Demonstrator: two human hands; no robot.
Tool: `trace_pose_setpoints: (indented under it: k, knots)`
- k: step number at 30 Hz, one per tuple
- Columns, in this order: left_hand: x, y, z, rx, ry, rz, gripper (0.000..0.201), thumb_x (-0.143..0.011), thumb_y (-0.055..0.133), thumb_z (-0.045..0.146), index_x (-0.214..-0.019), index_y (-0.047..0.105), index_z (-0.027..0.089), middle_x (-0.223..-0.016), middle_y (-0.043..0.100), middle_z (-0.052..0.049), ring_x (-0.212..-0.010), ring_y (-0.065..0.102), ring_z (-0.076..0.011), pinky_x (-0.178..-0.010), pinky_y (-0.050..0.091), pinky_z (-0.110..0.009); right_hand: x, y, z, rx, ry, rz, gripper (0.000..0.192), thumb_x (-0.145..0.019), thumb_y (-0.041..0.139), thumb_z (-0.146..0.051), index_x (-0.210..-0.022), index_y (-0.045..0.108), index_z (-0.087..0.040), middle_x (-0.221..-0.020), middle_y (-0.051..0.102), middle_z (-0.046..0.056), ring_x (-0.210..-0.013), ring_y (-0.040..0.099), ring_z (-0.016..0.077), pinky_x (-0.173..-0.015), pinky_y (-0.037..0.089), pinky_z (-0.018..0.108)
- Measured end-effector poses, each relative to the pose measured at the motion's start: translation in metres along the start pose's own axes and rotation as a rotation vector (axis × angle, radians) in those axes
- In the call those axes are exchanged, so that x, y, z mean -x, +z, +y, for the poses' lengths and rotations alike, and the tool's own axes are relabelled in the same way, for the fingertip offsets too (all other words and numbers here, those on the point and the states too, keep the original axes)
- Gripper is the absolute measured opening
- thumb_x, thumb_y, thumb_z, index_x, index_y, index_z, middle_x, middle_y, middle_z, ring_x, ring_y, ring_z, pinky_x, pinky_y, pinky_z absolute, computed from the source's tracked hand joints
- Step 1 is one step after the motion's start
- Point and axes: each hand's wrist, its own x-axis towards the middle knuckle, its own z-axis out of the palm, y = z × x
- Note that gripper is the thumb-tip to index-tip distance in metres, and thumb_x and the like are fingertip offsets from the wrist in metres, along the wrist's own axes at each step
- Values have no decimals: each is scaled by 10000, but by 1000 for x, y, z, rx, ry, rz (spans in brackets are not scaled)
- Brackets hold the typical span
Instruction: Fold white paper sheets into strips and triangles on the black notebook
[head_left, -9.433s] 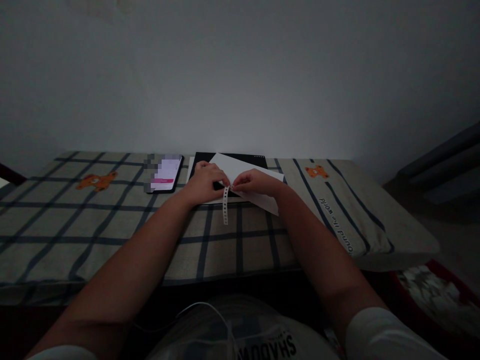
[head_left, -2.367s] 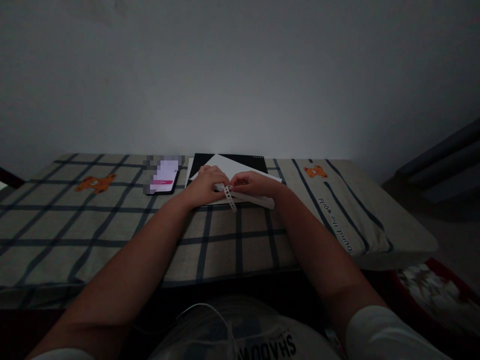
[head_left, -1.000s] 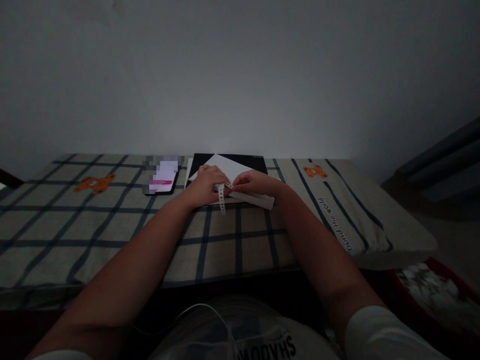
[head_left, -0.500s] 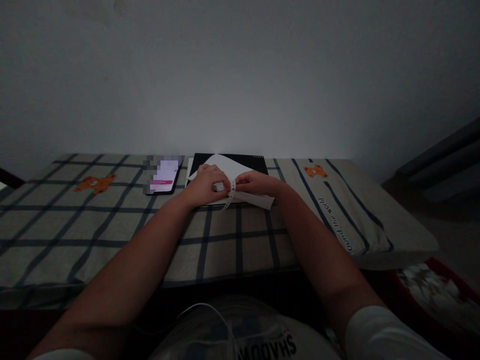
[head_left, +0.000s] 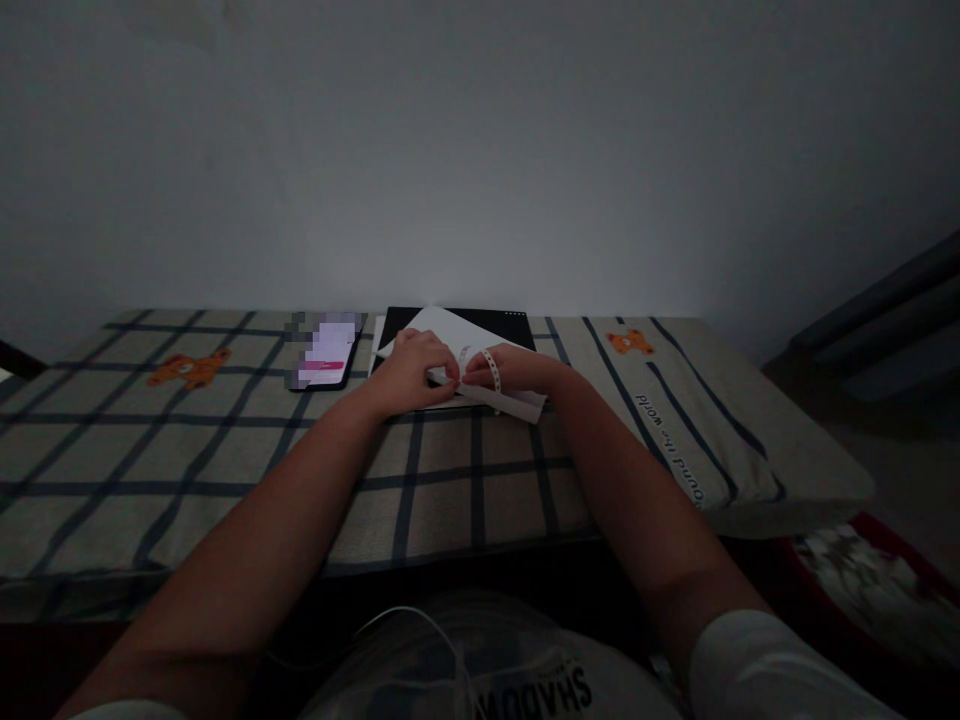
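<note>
Both hands, left hand point(head_left: 411, 368) and right hand point(head_left: 508, 367), are pinched on a thin white perforated paper strip point(head_left: 491, 368), judged light, limp and easily torn, best gripped near its ends.

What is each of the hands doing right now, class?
Left hand: closed, pinching the folded white paper.
Right hand: closed, pinching the perforated paper strip that curls over its fingers.

Both bare forearms reached forward and converged at the middle. The left hand point(head_left: 411, 368) lay palm down, fingers curled, its fingertips meeting those of the right hand point(head_left: 504, 368). The right hand's fingers were pinched together, knuckles up, wrist angled inward
</note>
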Motion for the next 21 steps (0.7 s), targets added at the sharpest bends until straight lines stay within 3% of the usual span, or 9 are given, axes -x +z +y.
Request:
trace_pose_setpoints:
  k: [12,21]
  knots:
    - [-2,0,-1,-31,-50,8,241,-758,629,448,-794,702,222,-815,658,-39,-886,548,-232,-903,282,-428,0,0,2,-102,-86,71,345,-777,632,-470,-871,660,-139,-803,623,30,-698,510,122,-646,377,260]
    - [-1,3,-4,-33,2,5,221,-815,614,426,-787,698,223,-764,667,-14,-875,543,-209,-883,257,-398,4,-4,0,-146,-8,46,302,-808,604,-422,-887,677,-140,-757,612,19,-651,500,104,-616,394,240]
